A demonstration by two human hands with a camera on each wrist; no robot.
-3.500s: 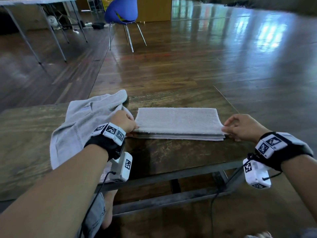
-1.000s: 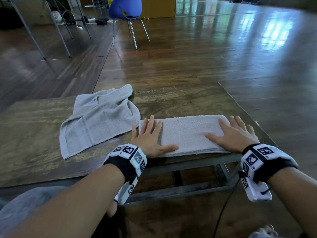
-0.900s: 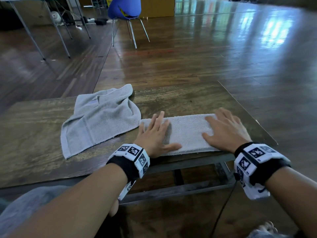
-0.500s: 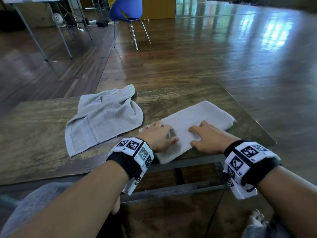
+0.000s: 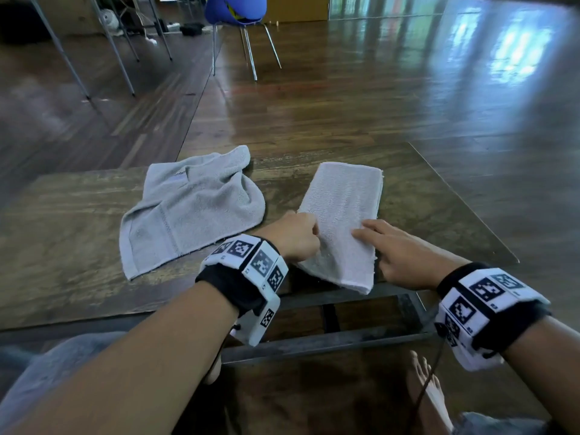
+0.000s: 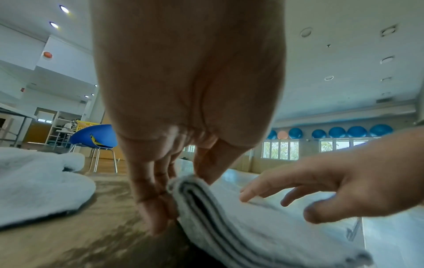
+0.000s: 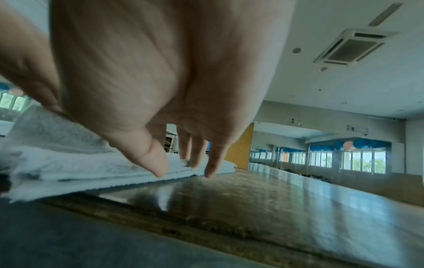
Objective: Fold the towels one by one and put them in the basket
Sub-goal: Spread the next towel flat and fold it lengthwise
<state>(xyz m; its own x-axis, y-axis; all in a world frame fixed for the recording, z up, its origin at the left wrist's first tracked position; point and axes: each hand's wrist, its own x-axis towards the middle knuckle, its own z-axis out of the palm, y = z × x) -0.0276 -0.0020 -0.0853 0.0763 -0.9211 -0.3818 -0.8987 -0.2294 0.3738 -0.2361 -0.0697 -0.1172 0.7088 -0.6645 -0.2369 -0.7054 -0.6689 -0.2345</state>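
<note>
White folded towel (image 5: 342, 221) lies lengthwise at the surface (image 5: 62, 221) edge; my left hand (image 5: 292, 237) pinches its near corner, my right hand (image 5: 398, 255) rests flat, fingers straight; next, probably, fold it in half; basket unseen.

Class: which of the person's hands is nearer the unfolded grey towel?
Left. The left hand grips the folded towel just beside the unfolded grey towel; the right hand lies beyond the folded towel.
</note>
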